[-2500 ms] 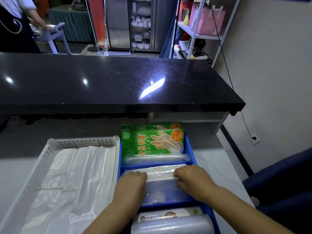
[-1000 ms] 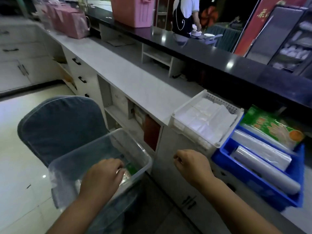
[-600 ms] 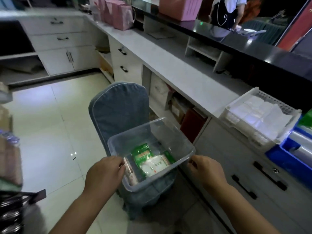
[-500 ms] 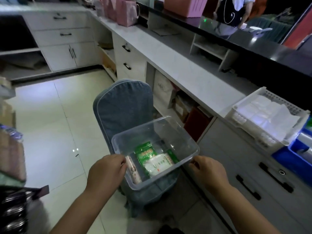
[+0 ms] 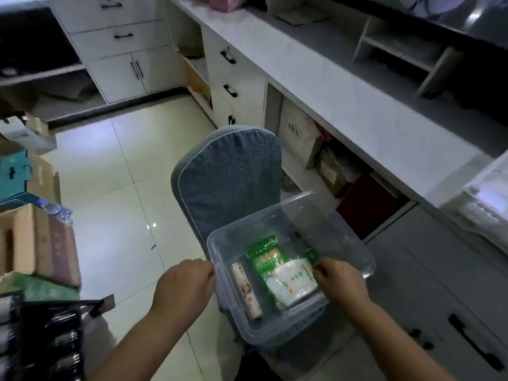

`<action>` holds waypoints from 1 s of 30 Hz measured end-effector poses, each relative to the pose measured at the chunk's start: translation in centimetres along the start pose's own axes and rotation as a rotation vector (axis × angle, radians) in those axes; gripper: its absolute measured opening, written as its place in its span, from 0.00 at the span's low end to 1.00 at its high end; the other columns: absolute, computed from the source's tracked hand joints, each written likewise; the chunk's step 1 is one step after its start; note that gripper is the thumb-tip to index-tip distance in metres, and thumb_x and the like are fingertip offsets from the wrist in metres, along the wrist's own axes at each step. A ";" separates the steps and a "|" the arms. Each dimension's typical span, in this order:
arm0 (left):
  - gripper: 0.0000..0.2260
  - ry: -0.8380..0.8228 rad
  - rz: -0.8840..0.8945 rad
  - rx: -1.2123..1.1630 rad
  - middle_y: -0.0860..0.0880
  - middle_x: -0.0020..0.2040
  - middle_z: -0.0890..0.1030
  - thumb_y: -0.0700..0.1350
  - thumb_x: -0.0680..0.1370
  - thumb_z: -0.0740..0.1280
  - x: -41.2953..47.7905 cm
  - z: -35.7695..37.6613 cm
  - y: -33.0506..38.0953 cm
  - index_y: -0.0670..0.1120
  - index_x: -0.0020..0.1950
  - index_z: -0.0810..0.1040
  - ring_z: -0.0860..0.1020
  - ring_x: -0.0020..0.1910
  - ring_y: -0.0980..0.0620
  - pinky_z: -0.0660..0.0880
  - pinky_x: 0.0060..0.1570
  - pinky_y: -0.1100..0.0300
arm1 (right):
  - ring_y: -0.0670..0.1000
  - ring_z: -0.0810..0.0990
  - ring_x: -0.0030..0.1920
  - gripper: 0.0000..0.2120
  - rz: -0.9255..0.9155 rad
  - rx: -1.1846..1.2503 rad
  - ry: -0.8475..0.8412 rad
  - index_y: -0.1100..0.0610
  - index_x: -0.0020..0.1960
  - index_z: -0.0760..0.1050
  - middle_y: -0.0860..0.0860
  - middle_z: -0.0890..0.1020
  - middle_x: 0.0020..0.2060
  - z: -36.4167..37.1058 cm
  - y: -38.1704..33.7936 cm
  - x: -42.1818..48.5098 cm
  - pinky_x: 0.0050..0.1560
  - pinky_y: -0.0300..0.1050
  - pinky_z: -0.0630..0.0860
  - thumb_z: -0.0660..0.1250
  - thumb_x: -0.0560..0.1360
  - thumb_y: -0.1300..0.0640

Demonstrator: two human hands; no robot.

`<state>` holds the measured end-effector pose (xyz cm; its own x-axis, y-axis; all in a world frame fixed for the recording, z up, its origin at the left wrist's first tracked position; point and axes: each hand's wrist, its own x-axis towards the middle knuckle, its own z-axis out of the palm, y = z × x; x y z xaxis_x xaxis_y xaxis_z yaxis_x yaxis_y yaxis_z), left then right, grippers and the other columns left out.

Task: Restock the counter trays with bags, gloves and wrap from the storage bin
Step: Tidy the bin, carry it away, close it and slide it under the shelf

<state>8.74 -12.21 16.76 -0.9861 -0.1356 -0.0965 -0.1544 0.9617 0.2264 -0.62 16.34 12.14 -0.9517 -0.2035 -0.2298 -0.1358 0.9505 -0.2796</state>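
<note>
A person's left hand (image 5: 184,284) grips the left rim of a clear plastic storage bin (image 5: 324,218), its fingers (image 5: 207,270) curled tight against the edge. The right hand (image 5: 342,284) reaches down inside the bin from the opposite side, bent fingertips (image 5: 317,270) resting on the edge of a white packet (image 5: 292,283) with green print. Whether they have closed on the packet cannot be told.

The white packet lies flat on the bin's floor, directly between the two hands. Just beyond it, partly tucked under its far end, lies a green packet (image 5: 264,257). A slim roll of wrap (image 5: 246,294) in a printed sleeve lies along the bin's floor close to the left fingers, beside the white packet. A sliver of more green packaging shows just past the right fingertips.

The bin sits on the seat of a chair covered in blue fabric (image 5: 228,177), whose backrest rises beyond the hands. Further out past the right hand runs a long pale counter (image 5: 357,105) with drawers and open shelves beneath it. A white tray (image 5: 483,207), blurred, sits at the counter's near end. Well out beyond the left hand, cardboard boxes (image 5: 27,237) are stacked on the glossy tiled floor (image 5: 123,188).
</note>
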 end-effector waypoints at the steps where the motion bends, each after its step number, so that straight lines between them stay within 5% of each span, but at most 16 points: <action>1: 0.06 -0.017 0.000 0.019 0.53 0.41 0.81 0.49 0.76 0.62 1.0 0.2 -0.4 0.52 0.45 0.79 0.77 0.40 0.52 0.67 0.33 0.61 | 0.51 0.80 0.41 0.08 -0.002 -0.009 -0.020 0.51 0.48 0.78 0.49 0.83 0.43 0.8 -0.4 1.1 0.34 0.42 0.68 0.61 0.76 0.51; 13: 0.03 -0.240 0.223 0.067 0.46 0.43 0.82 0.42 0.72 0.68 16.6 10.6 -1.3 0.45 0.43 0.80 0.79 0.43 0.44 0.74 0.36 0.55 | 0.58 0.80 0.51 0.12 0.280 0.028 -0.431 0.55 0.52 0.77 0.55 0.82 0.53 15.7 1.4 11.2 0.44 0.44 0.73 0.57 0.75 0.56; 16: 0.14 -0.213 0.368 0.133 0.42 0.50 0.81 0.36 0.62 0.76 22.5 14.2 -0.2 0.43 0.46 0.81 0.80 0.46 0.41 0.77 0.37 0.53 | 0.57 0.78 0.55 0.11 0.380 0.053 -0.485 0.54 0.55 0.75 0.54 0.80 0.56 19.6 2.7 13.4 0.49 0.44 0.74 0.59 0.76 0.53; 19: 0.24 -0.202 0.508 0.153 0.39 0.58 0.79 0.36 0.58 0.77 28.0 17.8 0.8 0.44 0.53 0.81 0.78 0.52 0.39 0.78 0.44 0.49 | 0.56 0.77 0.56 0.14 0.466 0.081 -0.434 0.56 0.57 0.72 0.55 0.78 0.57 23.3 3.4 16.1 0.50 0.46 0.74 0.58 0.77 0.49; 23: 0.25 -0.327 0.627 0.125 0.41 0.67 0.71 0.36 0.66 0.71 31.6 22.2 0.7 0.49 0.61 0.74 0.72 0.60 0.40 0.74 0.52 0.48 | 0.56 0.71 0.60 0.30 0.754 0.144 -0.255 0.59 0.62 0.67 0.56 0.72 0.60 28.0 2.8 19.7 0.52 0.50 0.73 0.62 0.72 0.37; 27: 0.29 -0.344 0.639 0.007 0.40 0.56 0.76 0.32 0.60 0.73 32.3 23.9 -0.1 0.50 0.58 0.73 0.77 0.48 0.39 0.79 0.32 0.51 | 0.57 0.68 0.59 0.41 0.987 0.100 -0.200 0.59 0.64 0.64 0.56 0.69 0.60 30.7 2.2 21.8 0.53 0.53 0.70 0.65 0.64 0.30; 30: 0.29 -0.355 0.639 -0.019 0.40 0.54 0.76 0.31 0.60 0.72 32.3 23.9 -0.1 0.50 0.57 0.71 0.77 0.47 0.40 0.78 0.30 0.51 | 0.59 0.69 0.58 0.33 1.002 0.128 -0.204 0.62 0.63 0.63 0.59 0.70 0.60 30.8 2.3 22.3 0.53 0.52 0.72 0.69 0.67 0.43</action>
<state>-21.63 -11.01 -9.54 -0.8050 0.5390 -0.2481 0.4400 0.8228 0.3599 -13.64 6.77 -22.38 -0.5456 0.6209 -0.5629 0.7358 0.6764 0.0329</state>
